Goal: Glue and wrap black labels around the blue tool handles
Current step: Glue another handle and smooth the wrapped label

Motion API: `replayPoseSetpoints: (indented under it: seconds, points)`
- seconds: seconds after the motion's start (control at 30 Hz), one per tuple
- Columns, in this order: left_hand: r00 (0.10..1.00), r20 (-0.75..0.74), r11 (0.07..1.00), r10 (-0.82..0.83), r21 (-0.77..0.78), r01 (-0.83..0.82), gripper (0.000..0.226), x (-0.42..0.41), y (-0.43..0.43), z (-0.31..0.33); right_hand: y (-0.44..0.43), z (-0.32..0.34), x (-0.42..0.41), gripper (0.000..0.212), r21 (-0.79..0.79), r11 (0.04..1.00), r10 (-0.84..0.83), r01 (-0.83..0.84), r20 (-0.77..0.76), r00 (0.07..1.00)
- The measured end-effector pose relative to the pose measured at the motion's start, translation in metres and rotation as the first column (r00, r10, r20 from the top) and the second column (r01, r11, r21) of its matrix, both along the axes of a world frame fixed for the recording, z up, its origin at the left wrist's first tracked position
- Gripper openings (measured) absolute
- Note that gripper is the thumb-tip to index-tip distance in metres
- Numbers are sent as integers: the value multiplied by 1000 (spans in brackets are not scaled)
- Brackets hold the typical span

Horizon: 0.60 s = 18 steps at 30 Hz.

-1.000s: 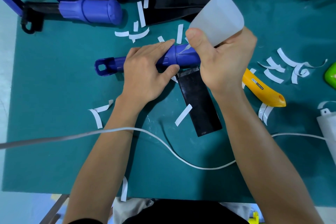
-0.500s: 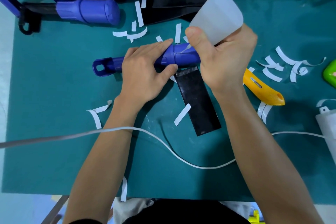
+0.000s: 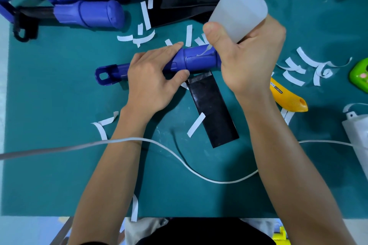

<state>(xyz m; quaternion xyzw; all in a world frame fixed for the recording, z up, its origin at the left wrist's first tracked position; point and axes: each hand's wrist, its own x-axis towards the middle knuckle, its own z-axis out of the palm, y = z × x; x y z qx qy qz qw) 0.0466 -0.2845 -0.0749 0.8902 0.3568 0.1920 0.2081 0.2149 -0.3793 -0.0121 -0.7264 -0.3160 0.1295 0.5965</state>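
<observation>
A blue tool handle (image 3: pixel 197 60) lies across the middle of the green mat. My left hand (image 3: pixel 153 83) grips its narrower left part, thumb under and fingers over. My right hand (image 3: pixel 249 59) holds an upturned translucent glue bottle (image 3: pixel 239 6), whose nozzle tip touches the top of the handle's thick end. A black label (image 3: pixel 213 109) lies flat just below the handle, its top edge reaching under it. A white strip rests on the label.
More blue handles (image 3: pixel 89 14) are piled at the back left beside black material (image 3: pixel 189 2). A yellow utility knife (image 3: pixel 288 99) lies right of my right wrist. White paper strips (image 3: pixel 294 69) are scattered about. A white cable (image 3: pixel 179 157) crosses the mat under my arms.
The glue bottle's nozzle has stayed on the handle's thick end. Both hands hold the same places with almost no shift.
</observation>
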Motion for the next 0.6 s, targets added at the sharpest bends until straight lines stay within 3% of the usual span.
replayPoseSetpoints:
  seconds: [0.1, 0.6]
  points:
    - [1000, -4, 1000, 4, -9, -4, 57, 0, 0, -1, 1, 1, 1, 18, -8, 1000, 3, -3, 17, 1000]
    - [1000, -20, 1000, -10, -21, 9, 57, -1, 1, 1, -1, 7, 14, 27, -17, 1000, -17, 20, 131, 991]
